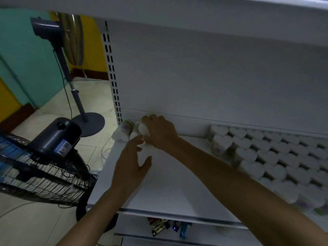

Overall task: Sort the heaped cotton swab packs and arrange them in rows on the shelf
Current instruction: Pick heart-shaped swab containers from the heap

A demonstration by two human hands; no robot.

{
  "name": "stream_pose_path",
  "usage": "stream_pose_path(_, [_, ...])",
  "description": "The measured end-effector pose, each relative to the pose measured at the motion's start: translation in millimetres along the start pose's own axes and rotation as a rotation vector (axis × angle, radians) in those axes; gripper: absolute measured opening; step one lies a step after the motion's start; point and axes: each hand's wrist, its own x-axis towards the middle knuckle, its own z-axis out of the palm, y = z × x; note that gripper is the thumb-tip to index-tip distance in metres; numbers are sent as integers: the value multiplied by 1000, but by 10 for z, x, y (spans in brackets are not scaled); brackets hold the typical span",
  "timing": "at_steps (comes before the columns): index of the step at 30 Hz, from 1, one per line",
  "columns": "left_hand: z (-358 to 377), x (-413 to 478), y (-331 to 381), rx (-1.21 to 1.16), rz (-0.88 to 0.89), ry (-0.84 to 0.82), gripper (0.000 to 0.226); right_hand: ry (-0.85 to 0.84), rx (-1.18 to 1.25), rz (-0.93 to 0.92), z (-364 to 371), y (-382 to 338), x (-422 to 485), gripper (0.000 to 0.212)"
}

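Teal wall (26, 50), pale floor (53, 107), pedestal fan (46, 29)

On the shelf (168, 183) we find two cotton swab packs (122, 133) at ten o'clock, our right grip (159, 134) on the inner one; rows of packs (262, 157) fill three o'clock. Two fans (55, 137) stand on the floor (99, 96) at nine o'clock.

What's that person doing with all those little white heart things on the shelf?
A person is putting cotton swab packs in order on a white shelf. The right hand grips one pack at the shelf's back left corner, beside a corner pack that stands at the edge. The left hand is open, its fingertips close to the gripped one. Over on the right, lots of heart-shaped packs stand in neat rows.
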Motion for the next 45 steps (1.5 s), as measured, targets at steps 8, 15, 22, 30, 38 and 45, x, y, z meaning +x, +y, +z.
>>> stream_pose_path(8, [318,111,550,13,184,136,75,47,287,-17,-798,365,-780,55])
stream_pose_path(15, [1030,-359,938,-6,9,77,68,4,196,-23,-794,909,-1581,43])
stream_pose_path(22, [1730,-654,1022,-52,-153,51,58,154,-175,-229,-327,1072,-2066,31])
stream_pose_path(30, [1947,-572,936,-20,-84,-135,73,156,-113,-34,-234,1261,-2108,26])
stream_pose_path(38, [1906,-555,893,77,3,-180,63,-5,-107,38,-393,1242,-2065,38])
stream_pose_path(45, [1117,-510,740,-56,-114,-2,43,54,165,49,-406,760,-1675,40])
